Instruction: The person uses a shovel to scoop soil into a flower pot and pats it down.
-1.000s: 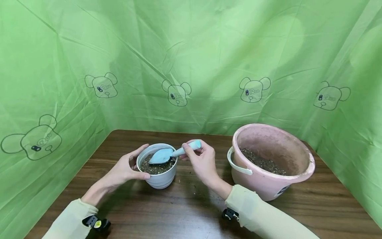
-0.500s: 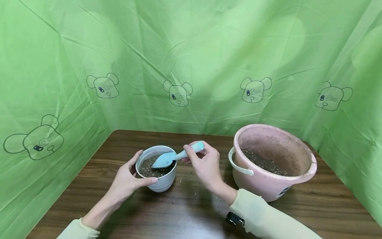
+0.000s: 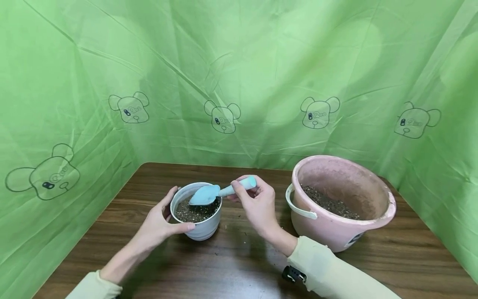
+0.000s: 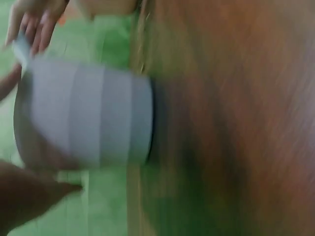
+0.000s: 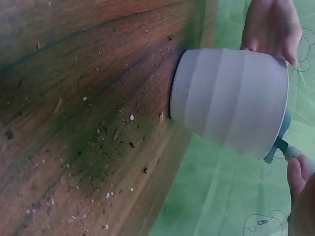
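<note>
A pale grey-white flower pot [image 3: 204, 231] stands upright on the table, holding dark speckled soil [image 3: 186, 213]. My left hand [image 3: 158, 223] grips it from the left, with the thumb on the near rim and the fingers around the far side. Between thumb and fingers, my right hand [image 3: 259, 207] pinches the handle of a light blue hand trowel [image 3: 204, 195], whose blade lies tilted over the soil inside the rim. The left wrist view shows the pot [image 4: 88, 113] blurred. In the right wrist view the pot [image 5: 226, 98] hides most of the trowel blade [image 5: 286, 124].
A pink bucket [image 3: 317, 228] with a white handle [image 3: 298, 211] stands to the right, with more soil [image 3: 328, 203] at its bottom. Soil crumbs [image 5: 113, 132] lie scattered on the wooden table [image 3: 239, 257]. Green cloth [image 3: 261, 83] hangs behind and at both sides.
The pot has shifted slightly toward me with my left hand. The trowel blade dipped and swung over the soil, then tipped back up; my right hand moved a little to the right.
</note>
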Available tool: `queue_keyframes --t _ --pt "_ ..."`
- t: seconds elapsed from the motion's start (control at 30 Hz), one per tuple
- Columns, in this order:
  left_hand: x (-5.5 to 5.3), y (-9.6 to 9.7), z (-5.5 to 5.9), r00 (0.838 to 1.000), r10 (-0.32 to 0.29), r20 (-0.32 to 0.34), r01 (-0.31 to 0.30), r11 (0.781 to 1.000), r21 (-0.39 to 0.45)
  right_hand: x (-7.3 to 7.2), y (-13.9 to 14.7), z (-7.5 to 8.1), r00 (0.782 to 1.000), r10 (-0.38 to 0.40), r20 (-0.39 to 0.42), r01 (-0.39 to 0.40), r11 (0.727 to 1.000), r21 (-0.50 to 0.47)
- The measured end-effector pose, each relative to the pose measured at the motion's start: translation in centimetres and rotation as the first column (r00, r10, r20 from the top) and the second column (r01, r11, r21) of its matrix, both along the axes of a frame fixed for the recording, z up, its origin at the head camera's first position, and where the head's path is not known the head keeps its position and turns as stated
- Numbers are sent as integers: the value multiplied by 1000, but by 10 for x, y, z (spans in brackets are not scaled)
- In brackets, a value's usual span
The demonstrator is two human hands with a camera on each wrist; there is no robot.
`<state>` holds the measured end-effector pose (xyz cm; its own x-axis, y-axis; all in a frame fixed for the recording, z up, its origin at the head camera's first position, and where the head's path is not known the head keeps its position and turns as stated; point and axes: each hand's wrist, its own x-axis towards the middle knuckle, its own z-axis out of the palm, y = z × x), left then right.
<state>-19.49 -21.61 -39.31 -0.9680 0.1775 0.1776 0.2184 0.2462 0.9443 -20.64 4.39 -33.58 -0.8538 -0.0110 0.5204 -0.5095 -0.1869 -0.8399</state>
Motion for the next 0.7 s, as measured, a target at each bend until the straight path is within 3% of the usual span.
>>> queue_keyframes --t 0.07,0.13,0.2,0.3,0.5,0.63,0.7 --pt "-10 -10 -1 993 -116 -7 116 992 44 -1 -1 -2 999 45 7 -45 999 -17" --pt "-19 -18 -1 975 -223 -7 223 972 79 -3 -2 -5 996 82 19 -82 996 -18" --pt "-24 -22 -1 959 -284 -16 285 955 85 -4 -4 -8 994 101 41 -101 995 -12" --pt "-28 -26 -2 952 -307 -5 307 948 86 -5 -7 -13 993 90 77 -90 996 7" --pt "-23 -19 -1 980 -199 10 198 978 66 -3 -8 -11 994 89 65 -88 996 -6" --pt "-11 -7 0 998 -59 17 59 998 22 1 -7 -5 996 89 -2 -89 995 -47" --pt "-3 0 2 999 32 16 -31 999 -30 3 -6 -3 997 78 -20 -79 995 -57"
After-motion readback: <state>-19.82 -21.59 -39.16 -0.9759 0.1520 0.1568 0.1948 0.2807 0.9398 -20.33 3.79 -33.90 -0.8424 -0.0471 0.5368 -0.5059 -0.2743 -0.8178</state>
